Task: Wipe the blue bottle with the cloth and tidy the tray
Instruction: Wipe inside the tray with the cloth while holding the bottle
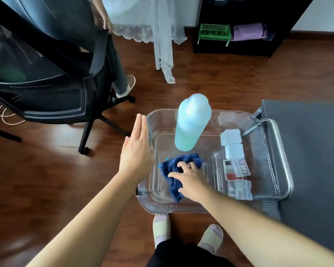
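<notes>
Slippers (161,228), two of them and pale green, stand on the wood floor at the near edge. Just beyond them sits one clear plastic tray (162,208). The right hand (189,180) reaches into its near half, fingers spread and curled down into one crumpled dark blue cloth (174,191), gripping it against the tray floor. The left hand (137,151) is at the tray's left wall with its four fingers straight and pressed together and the thumb slightly out, holding nothing. Whether it touches the wall cannot be told.

To the right in the tray lie two flat clear packets (238,186), one behind the other, and behind them are two white blocks (233,152). One blue bottle (191,122) stands upright in the far half of the tray, just beyond the cloth and apart from both hands.

Farther off on the left is one black office chair (46,74). One green rack (214,31) sits in a dark shelf at the back.
</notes>
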Demonstrator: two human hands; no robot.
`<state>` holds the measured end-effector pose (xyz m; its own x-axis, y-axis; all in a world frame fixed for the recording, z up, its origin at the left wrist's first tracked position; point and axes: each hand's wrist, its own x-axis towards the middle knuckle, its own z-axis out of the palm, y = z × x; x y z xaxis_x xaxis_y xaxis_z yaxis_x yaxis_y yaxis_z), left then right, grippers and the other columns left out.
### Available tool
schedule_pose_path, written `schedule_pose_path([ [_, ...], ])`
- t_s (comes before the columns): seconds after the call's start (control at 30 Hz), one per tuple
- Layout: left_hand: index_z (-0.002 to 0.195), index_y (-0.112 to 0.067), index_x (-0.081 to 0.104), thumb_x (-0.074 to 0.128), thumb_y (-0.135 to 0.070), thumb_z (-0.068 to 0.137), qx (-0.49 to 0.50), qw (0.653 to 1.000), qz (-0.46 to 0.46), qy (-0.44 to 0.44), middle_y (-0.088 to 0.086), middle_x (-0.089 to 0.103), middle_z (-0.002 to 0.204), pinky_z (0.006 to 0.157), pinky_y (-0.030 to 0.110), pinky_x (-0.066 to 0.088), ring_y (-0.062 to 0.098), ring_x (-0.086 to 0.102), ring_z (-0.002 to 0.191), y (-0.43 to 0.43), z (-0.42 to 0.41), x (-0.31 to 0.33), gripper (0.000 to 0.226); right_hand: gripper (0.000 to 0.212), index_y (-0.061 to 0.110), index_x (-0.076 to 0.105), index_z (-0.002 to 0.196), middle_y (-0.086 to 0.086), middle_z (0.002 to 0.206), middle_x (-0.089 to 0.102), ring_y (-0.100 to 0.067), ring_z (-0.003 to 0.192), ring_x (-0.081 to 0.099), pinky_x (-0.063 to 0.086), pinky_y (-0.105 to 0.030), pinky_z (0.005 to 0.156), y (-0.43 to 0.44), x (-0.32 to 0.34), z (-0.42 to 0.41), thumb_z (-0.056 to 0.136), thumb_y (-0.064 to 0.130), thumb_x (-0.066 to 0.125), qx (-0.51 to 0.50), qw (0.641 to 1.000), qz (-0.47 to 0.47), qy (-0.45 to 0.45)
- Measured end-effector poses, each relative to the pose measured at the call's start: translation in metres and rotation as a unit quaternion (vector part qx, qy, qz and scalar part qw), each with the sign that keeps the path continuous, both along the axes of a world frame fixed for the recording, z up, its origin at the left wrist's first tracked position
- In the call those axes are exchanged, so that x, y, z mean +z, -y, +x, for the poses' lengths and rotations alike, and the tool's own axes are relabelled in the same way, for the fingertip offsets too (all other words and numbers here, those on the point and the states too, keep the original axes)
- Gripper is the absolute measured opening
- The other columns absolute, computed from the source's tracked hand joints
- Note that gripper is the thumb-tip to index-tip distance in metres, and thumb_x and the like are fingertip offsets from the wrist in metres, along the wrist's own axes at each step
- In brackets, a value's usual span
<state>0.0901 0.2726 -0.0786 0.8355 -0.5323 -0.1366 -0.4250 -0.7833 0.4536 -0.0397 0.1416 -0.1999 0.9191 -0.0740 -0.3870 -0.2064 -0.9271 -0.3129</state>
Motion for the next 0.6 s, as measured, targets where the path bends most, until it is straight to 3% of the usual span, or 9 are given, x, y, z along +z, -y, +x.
schedule_pose_path([
  [0.1, 0.154, -0.016, -0.004, 0.04, -0.017, 0.095, 0.003, 1.0, -0.002, -0.005, -0.01, -0.012, 0.162, 0.118, 0.042, 0.015, 0.016, 0.017, 0.147, -0.001, 0.0, 0.001, 0.074, 0.047, 0.03, 0.053, 0.116, 0.0, 0.125, 0.039, -0.028, 0.109, 0.038, 0.048, -0.041, 0.077, 0.0, 0.002, -0.016, 0.074, 0.01, 0.059, 0.016, 0.998, 0.044, -0.033],
  [0.2, 0.154, -0.017, -0.003, 0.042, -0.016, 0.094, 0.002, 1.0, -0.007, -0.016, -0.01, -0.012, 0.162, 0.118, 0.042, 0.017, 0.017, 0.023, 0.145, -0.001, 0.0, 0.001, 0.075, 0.035, 0.024, 0.054, 0.11, -0.002, 0.118, 0.042, -0.029, 0.108, 0.04, 0.043, -0.036, 0.077, 0.035, 0.005, -0.018, 0.076, 0.014, 0.058, -0.074, 0.996, 0.01, -0.048],
  [0.3, 0.154, -0.018, -0.003, 0.044, -0.014, 0.091, 0.001, 1.0, -0.006, -0.019, -0.01, -0.012, 0.162, 0.117, 0.042, 0.019, 0.017, 0.024, 0.145, -0.001, 0.001, 0.001, 0.078, 0.035, 0.018, 0.052, 0.115, -0.009, 0.122, 0.041, -0.032, 0.107, 0.042, 0.044, -0.039, 0.083, 0.057, 0.009, 0.007, 0.08, 0.017, 0.059, -0.151, 0.988, -0.018, -0.04],
  [0.47, 0.154, -0.02, -0.001, 0.042, -0.015, 0.092, 0.011, 0.999, -0.031, -0.034, -0.014, -0.009, 0.162, 0.117, 0.046, 0.019, 0.016, 0.022, 0.146, -0.002, 0.002, 0.0, 0.076, 0.044, 0.024, 0.054, 0.124, -0.006, 0.129, 0.04, -0.032, 0.114, 0.039, 0.041, -0.042, 0.095, -0.004, 0.005, 0.003, 0.08, 0.022, 0.061, -0.038, 0.997, 0.059, -0.019],
  [0.6, 0.155, -0.022, 0.004, 0.039, -0.007, 0.093, 0.035, 0.992, -0.102, -0.065, -0.012, 0.0, 0.162, 0.119, 0.045, 0.02, 0.008, 0.011, 0.148, -0.006, 0.004, -0.003, 0.073, 0.04, 0.024, 0.061, 0.115, 0.0, 0.118, 0.047, -0.026, 0.109, 0.045, 0.04, -0.033, 0.082, 0.011, 0.011, -0.013, 0.077, 0.015, 0.059, 0.016, 0.993, 0.093, -0.064],
])
